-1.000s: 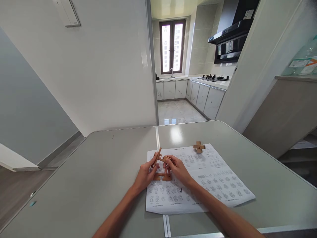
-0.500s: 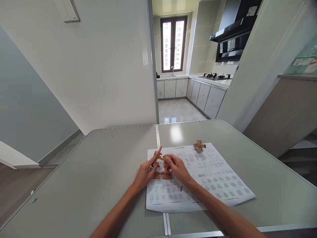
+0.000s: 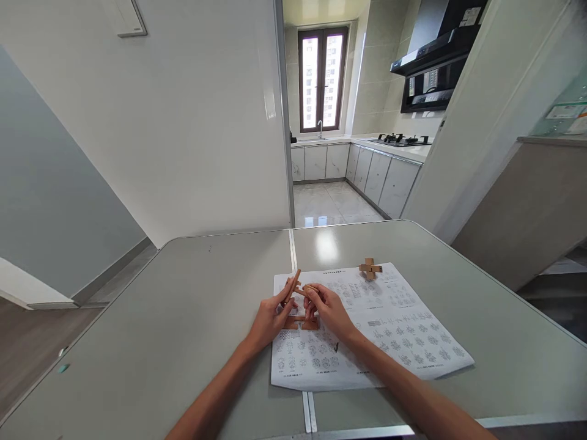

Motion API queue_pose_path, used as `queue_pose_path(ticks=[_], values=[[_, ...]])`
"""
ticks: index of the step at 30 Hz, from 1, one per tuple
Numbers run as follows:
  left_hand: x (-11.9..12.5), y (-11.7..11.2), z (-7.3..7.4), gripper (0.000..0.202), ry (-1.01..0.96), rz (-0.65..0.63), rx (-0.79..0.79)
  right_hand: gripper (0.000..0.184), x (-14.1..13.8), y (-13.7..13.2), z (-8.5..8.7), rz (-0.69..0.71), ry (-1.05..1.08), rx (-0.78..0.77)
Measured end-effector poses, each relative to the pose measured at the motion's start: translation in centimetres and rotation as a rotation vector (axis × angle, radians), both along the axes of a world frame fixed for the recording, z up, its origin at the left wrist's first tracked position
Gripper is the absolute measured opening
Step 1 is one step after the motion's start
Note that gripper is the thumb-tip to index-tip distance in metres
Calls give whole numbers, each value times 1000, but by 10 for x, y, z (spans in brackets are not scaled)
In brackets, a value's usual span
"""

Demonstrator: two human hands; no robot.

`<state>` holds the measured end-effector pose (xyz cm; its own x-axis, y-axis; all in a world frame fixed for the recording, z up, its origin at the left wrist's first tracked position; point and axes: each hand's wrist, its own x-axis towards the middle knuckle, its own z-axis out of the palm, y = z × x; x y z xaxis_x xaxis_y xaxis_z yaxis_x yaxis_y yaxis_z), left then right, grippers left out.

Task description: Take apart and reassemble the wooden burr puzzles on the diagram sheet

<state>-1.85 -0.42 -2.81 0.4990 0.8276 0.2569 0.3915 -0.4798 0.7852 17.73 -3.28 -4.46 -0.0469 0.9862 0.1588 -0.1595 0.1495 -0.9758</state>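
Observation:
My left hand (image 3: 271,316) is closed on a slim wooden puzzle piece (image 3: 296,281) that slants up between its thumb and fingers. Close beside it, my right hand (image 3: 328,310) pinches another wooden stick (image 3: 300,292), whose end reaches toward the left hand's piece; whether the two touch I cannot tell. Below the fingers, more notched wooden pieces (image 3: 310,324) rest on the printed instruction sheet (image 3: 367,360), partly hidden by the hands. An assembled cross-shaped wooden puzzle (image 3: 369,269) stands on the sheet's far edge.
The grey-green table (image 3: 206,318) has a metal seam running down its middle under the sheet. A small green bit (image 3: 63,368) lies near its left edge. Beyond the far edge are a white wall (image 3: 206,122) and a doorway to a kitchen.
Both hands hold their wooden pieces in nearly the same place. The whole view has shifted very slightly.

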Motion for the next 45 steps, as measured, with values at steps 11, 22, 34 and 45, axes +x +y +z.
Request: queue_pose_path(ticks=[11,22,34,45], values=[[2,-4,3,60,3,7,33,50,-1,-4,5,-29,-3,6],[0,-3,4,61,36,-14,65,47,7,-3,11,13,-64,22],[0,-2,1,60,21,-23,101,50,1,-5,8,-41,-60,34],[-2,0,6,52,0,34,152,47,10,-4,22,181,-52,-42]])
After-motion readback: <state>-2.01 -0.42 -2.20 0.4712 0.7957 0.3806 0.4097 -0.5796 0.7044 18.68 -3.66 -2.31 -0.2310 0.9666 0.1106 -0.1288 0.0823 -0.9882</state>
